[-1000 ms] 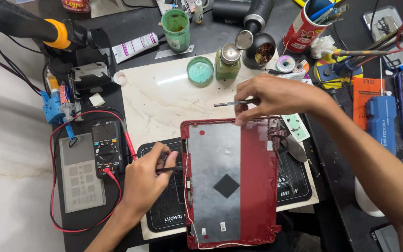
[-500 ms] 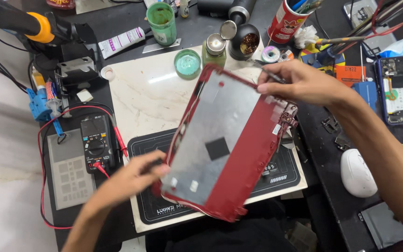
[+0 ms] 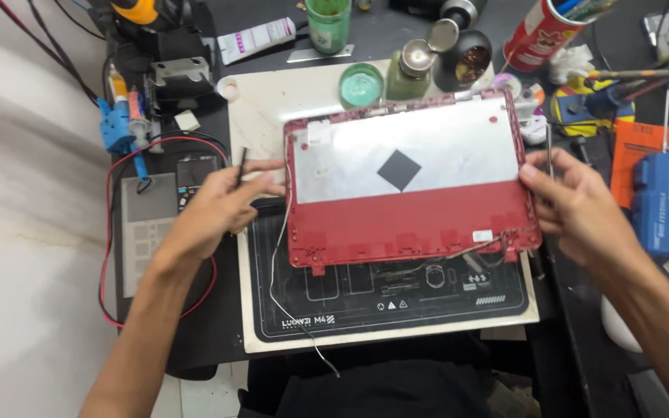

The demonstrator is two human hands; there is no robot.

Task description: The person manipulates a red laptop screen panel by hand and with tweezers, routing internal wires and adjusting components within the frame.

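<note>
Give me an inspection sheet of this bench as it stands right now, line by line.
Surface: white board with black work mat on a dark bench.
Job's things: red laptop lid panel, inner side up, foil sheet with a black diamond patch.
Clutter: multimeter, green jar, bottles, red can, blue tool.
Hands: left hand at the panel's left edge, thin black tool in its fingers; right hand at the right edge.
Cables: red lead; white wire trailing from the panel.
Surroundings: pale floor at left.

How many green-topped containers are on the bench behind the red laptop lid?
2: a green cup at the top edge, and a round green-lidded tin just behind the red laptop lid. Others may be hidden.
</note>
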